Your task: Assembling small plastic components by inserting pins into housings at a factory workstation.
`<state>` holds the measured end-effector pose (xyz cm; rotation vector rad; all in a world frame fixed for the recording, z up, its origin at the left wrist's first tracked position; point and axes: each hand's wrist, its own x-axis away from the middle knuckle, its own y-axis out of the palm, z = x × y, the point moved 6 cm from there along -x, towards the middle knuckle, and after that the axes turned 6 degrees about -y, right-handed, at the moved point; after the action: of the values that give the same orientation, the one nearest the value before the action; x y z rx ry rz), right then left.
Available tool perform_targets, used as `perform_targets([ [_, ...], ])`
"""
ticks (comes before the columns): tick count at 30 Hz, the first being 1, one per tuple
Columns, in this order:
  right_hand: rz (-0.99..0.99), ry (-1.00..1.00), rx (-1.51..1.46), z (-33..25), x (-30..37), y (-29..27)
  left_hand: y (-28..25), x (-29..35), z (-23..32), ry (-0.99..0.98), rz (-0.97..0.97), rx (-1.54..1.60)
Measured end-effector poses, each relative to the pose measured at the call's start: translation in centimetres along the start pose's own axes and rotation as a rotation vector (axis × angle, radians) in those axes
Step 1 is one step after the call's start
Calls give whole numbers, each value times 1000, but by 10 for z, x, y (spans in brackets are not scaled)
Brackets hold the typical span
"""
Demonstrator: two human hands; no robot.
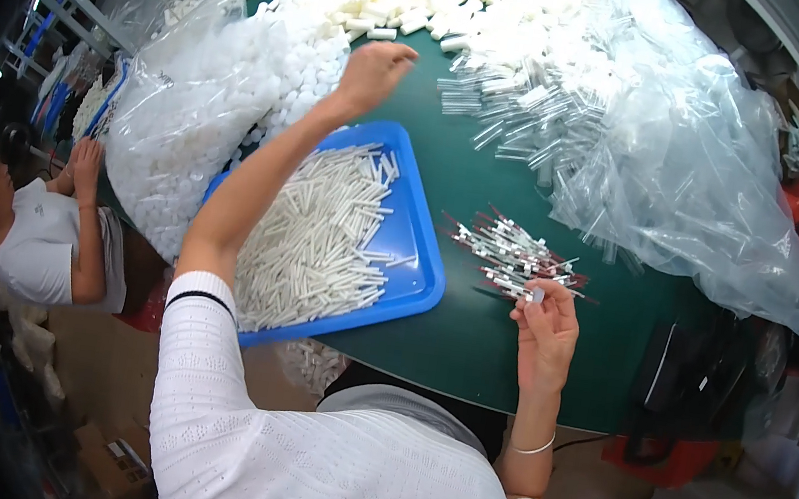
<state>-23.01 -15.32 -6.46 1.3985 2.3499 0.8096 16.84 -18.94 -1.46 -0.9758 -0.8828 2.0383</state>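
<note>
Right hand (546,340) has a small whitish piece (538,295) pinched at the fingertips; I see the red-and-white stick pile (515,253) just beyond, slightly left, sticks mostly crosswise to that forearm. Left hand (376,75) is farther off, past the blue tray (411,236) near the pale chunks (412,22), fingers curled; can't tell if it's holding anything.

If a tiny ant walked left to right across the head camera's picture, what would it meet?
Co-worker → bag of white pieces → blue tray → pile of thin red-and-white pieces → big clear plastic bag.
</note>
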Motion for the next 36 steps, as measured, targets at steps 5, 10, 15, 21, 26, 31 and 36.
perform_targets([
  [5, 27, -10, 59, -1, -5, -4, 37, -81, -97, 94, 77, -760],
  [10, 46, -36, 108, 0, -7, -4, 18, -70, -70, 256, 164, -661],
  [15, -23, -76, 127, 3, -4, 6, 8, 61, 68, -90, -497, 394],
  [21, -228, 55, -99, 17, 25, 53, 2, 219, 144, -326, -948, 963],
  [26, -177, 76, -133, 22, 46, 49, -14, 258, 144, -211, -617, 735],
  [31, -116, 205, -282, 23, 62, 39, -32, 268, 161, 97, -264, 461],
  [36, -139, 166, -199, 24, 70, 37, -39, 272, 177, 353, -106, 331],
])
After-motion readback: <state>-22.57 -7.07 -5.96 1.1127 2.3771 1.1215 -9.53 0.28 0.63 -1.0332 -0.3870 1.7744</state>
